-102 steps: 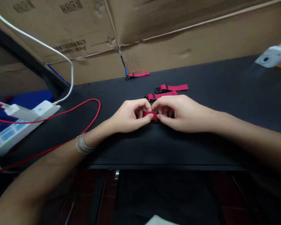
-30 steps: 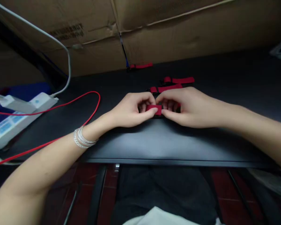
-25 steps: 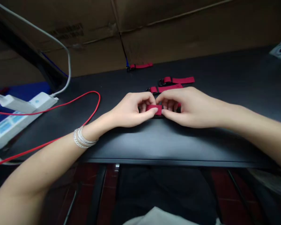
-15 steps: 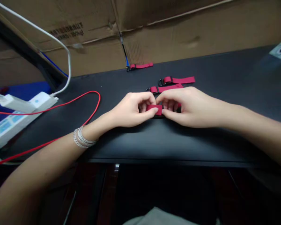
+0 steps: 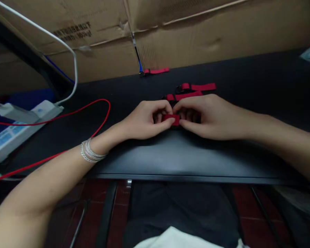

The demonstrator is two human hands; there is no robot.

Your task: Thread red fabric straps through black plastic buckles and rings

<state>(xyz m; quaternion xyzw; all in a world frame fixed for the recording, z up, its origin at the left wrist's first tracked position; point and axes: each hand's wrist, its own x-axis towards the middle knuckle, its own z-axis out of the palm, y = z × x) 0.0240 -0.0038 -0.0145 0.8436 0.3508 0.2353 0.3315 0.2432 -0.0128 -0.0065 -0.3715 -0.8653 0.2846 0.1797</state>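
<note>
Both hands meet at the middle of the black table [image 5: 186, 155]. My left hand [image 5: 144, 119] and my right hand [image 5: 208, 117] pinch a short piece of red webbing strap [image 5: 171, 120] between their fingers, with a dark buckle part mostly hidden beneath it. Just beyond my right hand lie a red strap with a black buckle [image 5: 184, 96] and a second one [image 5: 198, 86]. A third small red strap with a black buckle [image 5: 155, 71] lies at the far edge of the table. Several thin bracelets [image 5: 91, 151] circle my left wrist.
A red cable [image 5: 103, 102] curves across the left of the table, near a white power strip [image 5: 40, 112]. A white cable [image 5: 74, 69] rises beside it. A blue-and-white panel [image 5: 2, 139] sits at the left. Cardboard [image 5: 196, 38] stands behind the table's far edge.
Both hands keep the same pinch on the red strap, with only small finger shifts. The whole view has tilted slightly since the earlier frames.
</note>
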